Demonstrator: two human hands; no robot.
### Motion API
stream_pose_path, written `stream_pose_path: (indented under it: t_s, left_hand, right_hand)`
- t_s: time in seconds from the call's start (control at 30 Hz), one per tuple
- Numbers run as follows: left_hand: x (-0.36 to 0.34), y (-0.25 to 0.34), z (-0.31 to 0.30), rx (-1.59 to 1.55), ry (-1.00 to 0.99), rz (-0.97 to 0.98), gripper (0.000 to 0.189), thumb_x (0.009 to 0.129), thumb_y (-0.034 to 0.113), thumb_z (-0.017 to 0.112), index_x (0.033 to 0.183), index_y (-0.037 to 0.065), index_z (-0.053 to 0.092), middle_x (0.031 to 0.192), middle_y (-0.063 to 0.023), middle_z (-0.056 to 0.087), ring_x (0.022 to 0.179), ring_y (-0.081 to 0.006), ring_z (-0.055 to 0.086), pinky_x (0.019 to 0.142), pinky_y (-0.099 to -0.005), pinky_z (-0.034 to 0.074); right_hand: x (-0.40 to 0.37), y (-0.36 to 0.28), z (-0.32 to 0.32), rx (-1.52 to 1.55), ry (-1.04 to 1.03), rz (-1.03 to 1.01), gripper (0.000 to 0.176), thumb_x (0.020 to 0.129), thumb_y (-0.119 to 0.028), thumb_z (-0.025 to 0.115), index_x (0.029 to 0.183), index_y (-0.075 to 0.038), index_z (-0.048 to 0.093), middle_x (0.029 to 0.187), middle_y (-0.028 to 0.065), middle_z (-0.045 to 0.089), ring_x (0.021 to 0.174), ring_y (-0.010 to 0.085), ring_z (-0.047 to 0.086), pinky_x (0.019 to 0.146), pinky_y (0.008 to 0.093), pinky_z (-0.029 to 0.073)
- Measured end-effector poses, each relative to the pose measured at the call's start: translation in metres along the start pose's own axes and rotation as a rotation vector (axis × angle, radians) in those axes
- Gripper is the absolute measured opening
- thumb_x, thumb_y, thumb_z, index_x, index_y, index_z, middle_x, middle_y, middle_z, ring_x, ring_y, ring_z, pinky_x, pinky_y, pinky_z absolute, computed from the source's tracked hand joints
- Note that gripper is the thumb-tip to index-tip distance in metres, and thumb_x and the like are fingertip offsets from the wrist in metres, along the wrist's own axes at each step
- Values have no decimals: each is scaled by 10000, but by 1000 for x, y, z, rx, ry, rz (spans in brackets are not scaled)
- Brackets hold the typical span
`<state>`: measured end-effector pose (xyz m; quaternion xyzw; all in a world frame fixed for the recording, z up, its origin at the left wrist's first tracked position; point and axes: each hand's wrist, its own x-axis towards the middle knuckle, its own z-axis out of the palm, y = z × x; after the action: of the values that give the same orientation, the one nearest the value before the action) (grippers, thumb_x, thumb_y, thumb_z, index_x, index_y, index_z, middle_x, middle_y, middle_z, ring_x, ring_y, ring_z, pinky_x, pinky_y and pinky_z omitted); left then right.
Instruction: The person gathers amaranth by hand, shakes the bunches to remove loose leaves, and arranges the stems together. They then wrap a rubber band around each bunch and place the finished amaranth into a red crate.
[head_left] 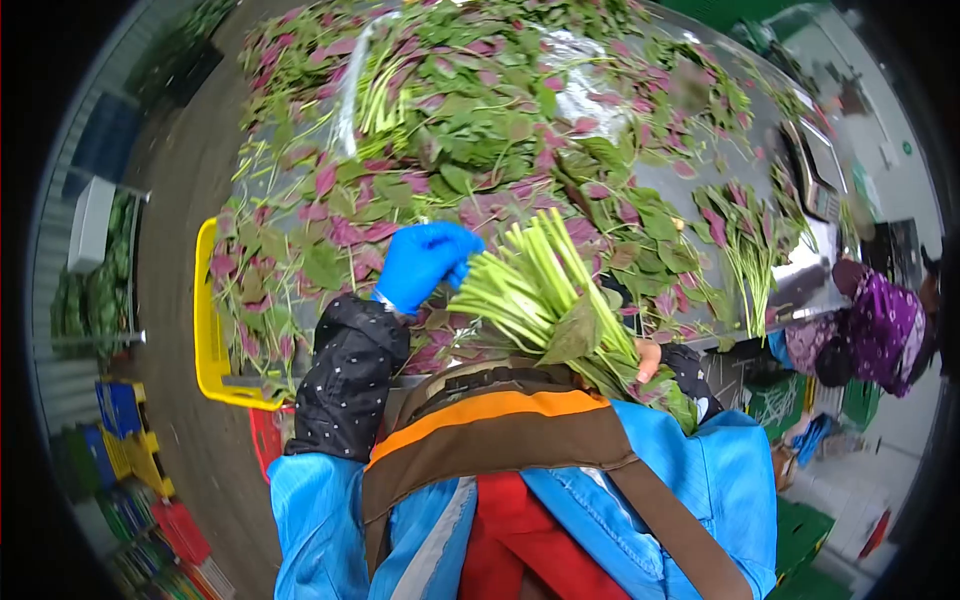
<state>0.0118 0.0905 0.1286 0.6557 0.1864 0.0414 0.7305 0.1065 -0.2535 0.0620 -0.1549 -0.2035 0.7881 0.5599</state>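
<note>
A thick bunch of amaranth [545,290], its pale green stems pointing up and left, lies across the front of my body. My right hand [648,360], bare where it shows, is wrapped round the leafy end, and leaves hide most of its fingers. In a blue glove, my left hand [425,265] is at the cut stem ends with its fingers curled in. Whether a stem is pinched in those fingertips cannot be made out. Loose green and purple amaranth leaves [345,225] cover the table just beyond both hands.
The metal table [705,165] carries heaped amaranth, clear plastic [590,85] and a smaller bunch [745,250] at right. A yellow crate [207,330] stands by its left edge. Another person in purple [885,330] is at far right, near green crates [800,535].
</note>
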Motion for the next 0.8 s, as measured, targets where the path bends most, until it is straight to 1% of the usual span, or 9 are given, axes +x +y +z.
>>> stream_pose_path:
  t_s: [0.03, 0.13, 0.3, 0.37, 0.43, 0.5, 0.63, 0.73, 0.8]
  left_hand:
    - [-1, -3, 1, -40, 120, 78, 145, 828, 137, 596, 887, 20, 658, 752, -49, 644, 680, -145, 576, 634, -316, 466]
    - [-32, 54, 23, 689, 292, 662, 179, 794, 219, 644, 840, 46, 645, 706, -47, 612, 621, -151, 572, 603, -297, 448]
    - [-47, 50, 79, 1131, -80, 733, 116, 759, 249, 641, 812, 146, 653, 656, -77, 587, 594, -277, 574, 573, -395, 441]
    - [-12, 39, 51, 940, 227, 781, 117, 786, 242, 610, 848, 158, 663, 651, -107, 585, 605, -283, 580, 543, -396, 448]
    - [23, 31, 6, 766, 492, 526, 118, 751, 174, 641, 861, 137, 664, 654, -115, 586, 595, -270, 584, 562, -359, 466]
    - [27, 28, -28, 768, 519, 360, 224, 689, 159, 668, 903, 109, 623, 738, -107, 601, 679, -309, 585, 616, -387, 469]
    - [-13, 53, -4, 907, 406, 727, 231, 668, 57, 675, 893, 93, 634, 907, -63, 619, 924, -249, 579, 823, -360, 437]
    - [-35, 64, 7, 879, 303, 865, 236, 669, 76, 683, 896, 117, 636, 911, -52, 610, 925, -260, 567, 823, -387, 435]
    - [-42, 60, 21, 929, 63, 931, 246, 668, 86, 680, 905, 131, 633, 936, -42, 608, 925, -260, 561, 807, -393, 433]
  right_hand:
    - [0, 0, -3, -18, 1, 6, 927, 587, -177, 761, 1360, -13, 277, 1332, 188, 387, 1229, 264, 379, 1009, 377, 290]
    - [-3, 0, -6, -45, 29, 8, 932, 583, -188, 763, 1359, -13, 278, 1328, 188, 390, 1225, 263, 382, 1007, 377, 291]
    - [-8, 1, -12, -65, 81, 38, 941, 576, -206, 767, 1358, -12, 281, 1322, 188, 395, 1219, 261, 387, 1004, 378, 294]
    - [-10, 0, -13, -78, 99, 46, 945, 573, -213, 768, 1357, -12, 282, 1320, 188, 397, 1217, 260, 389, 1003, 379, 295]
    - [-9, 2, -12, -91, 56, 15, 950, 569, -230, 770, 1356, -10, 285, 1312, 184, 404, 1195, 267, 405, 990, 378, 307]
    - [-6, 1, -13, -75, 33, -11, 951, 566, -237, 768, 1352, -1, 289, 1293, 192, 415, 1170, 277, 426, 972, 380, 326]
    - [0, 5, -10, 8, 47, -68, 934, 561, -211, 753, 1336, 35, 293, 1236, 238, 443, 1113, 308, 471, 929, 398, 375]
    - [-3, 5, -16, 28, 47, -28, 926, 566, -210, 746, 1334, 40, 293, 1230, 235, 447, 1111, 308, 472, 931, 396, 376]
    - [-2, 3, -17, -10, 46, 12, 972, 527, -243, 756, 1323, 43, 277, 1209, 222, 428, 1053, 299, 487, 855, 382, 406]
